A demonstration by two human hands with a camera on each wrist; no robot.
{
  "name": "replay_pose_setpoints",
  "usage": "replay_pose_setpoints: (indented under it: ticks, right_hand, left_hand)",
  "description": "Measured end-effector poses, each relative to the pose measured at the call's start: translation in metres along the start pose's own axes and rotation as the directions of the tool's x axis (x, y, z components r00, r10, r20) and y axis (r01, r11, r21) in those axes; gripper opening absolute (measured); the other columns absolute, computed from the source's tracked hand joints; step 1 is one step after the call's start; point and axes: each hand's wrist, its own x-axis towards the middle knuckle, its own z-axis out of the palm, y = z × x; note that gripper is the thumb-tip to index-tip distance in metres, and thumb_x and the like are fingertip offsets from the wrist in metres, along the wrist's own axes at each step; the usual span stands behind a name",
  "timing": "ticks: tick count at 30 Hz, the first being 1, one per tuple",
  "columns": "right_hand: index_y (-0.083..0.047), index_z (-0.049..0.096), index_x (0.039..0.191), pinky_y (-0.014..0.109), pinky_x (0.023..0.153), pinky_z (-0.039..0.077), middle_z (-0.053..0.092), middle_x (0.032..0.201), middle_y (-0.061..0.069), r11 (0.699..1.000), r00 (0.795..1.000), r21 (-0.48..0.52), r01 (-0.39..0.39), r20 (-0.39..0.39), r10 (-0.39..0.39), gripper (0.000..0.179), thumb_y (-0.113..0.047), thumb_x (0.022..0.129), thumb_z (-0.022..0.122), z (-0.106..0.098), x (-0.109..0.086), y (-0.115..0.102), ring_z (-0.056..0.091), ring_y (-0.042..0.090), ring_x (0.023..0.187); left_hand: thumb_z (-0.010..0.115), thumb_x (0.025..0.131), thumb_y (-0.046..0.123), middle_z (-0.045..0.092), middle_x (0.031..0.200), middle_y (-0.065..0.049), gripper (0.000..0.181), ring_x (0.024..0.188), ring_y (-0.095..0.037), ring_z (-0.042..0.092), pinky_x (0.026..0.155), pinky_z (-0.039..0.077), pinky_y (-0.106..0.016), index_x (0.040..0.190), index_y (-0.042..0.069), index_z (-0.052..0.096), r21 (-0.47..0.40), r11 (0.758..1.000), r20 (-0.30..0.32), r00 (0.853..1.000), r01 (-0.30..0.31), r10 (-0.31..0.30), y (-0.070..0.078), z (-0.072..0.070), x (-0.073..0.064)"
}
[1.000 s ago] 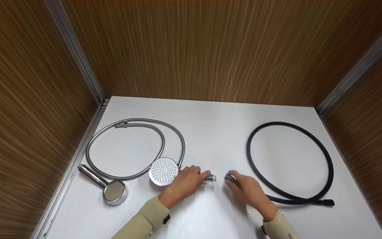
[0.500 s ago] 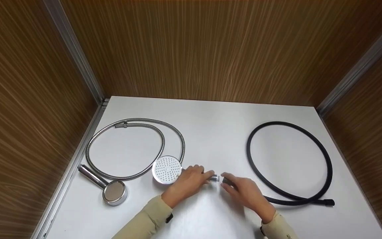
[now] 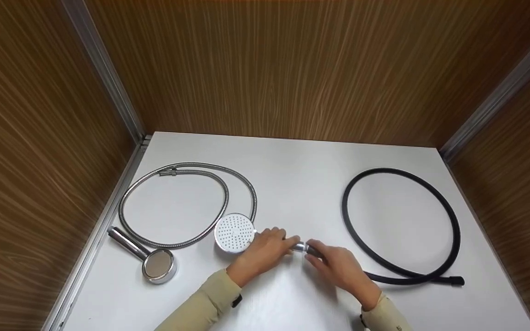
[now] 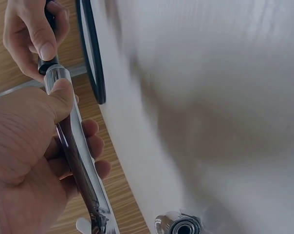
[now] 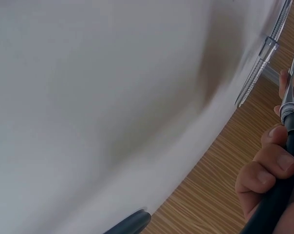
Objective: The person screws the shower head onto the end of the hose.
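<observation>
My left hand [image 3: 262, 252] grips the handle of a chrome shower head [image 3: 234, 233], its round white spray face turned up. In the left wrist view, the thumb lies along the shiny handle [image 4: 81, 161] near its end. Opposite it, my right hand [image 3: 342, 269] pinches one end of a black shower hose [image 5: 278, 204] between thumb and fingers. The hose end meets the threaded end [image 5: 285, 111] of the handle, and the two are in line. Beyond my right hand, the rest of the hose lies in a large loop on the white table.
A coiled metal shower hose [image 3: 255, 202] lies on the left of the white table [image 3: 302, 184], behind the held shower head. A second chrome shower head [image 3: 159, 265] rests at the front left. Wood-grain panels [image 3: 265, 69] stand at the back and both sides.
My left hand has moved the shower head slightly to the right. The right hand has brought the hose end leftward, closing the gap to the handle.
</observation>
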Motion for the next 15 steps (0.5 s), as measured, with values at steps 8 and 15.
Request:
replay_pose_setpoints:
  ticks: [8,15]
  right_hand:
    - [-0.019,0.072,0.125,0.024,0.06,0.039,0.056,0.07,-0.016,0.999,0.999,-0.027,-0.035,0.033,0.036,0.031,-0.037,0.101,0.071,0.0019,0.0002,0.0003,0.043,0.003,0.06]
    - [-0.016,0.074,0.124,0.026,0.061,0.045,0.071,0.081,-0.009,0.998,0.998,-0.031,-0.047,0.033,0.048,0.032,-0.038,0.101,0.07,0.003,0.0008,-0.0011,0.049,0.001,0.063]
  left_hand:
    - [0.07,0.099,0.038,0.062,0.089,0.001,0.029,0.074,-0.015,0.054,0.062,0.044,-0.027,0.126,0.028,0.063,0.035,0.999,-0.025,1.0,-0.007,0.008,0.0018,-0.0008,-0.0006]
    - [0.067,0.1,0.041,0.061,0.089,0.001,0.033,0.073,-0.014,0.051,0.062,0.041,-0.025,0.131,0.029,0.063,0.019,1.0,-0.017,1.0,-0.009,0.01,0.0011,-0.002,0.0019]
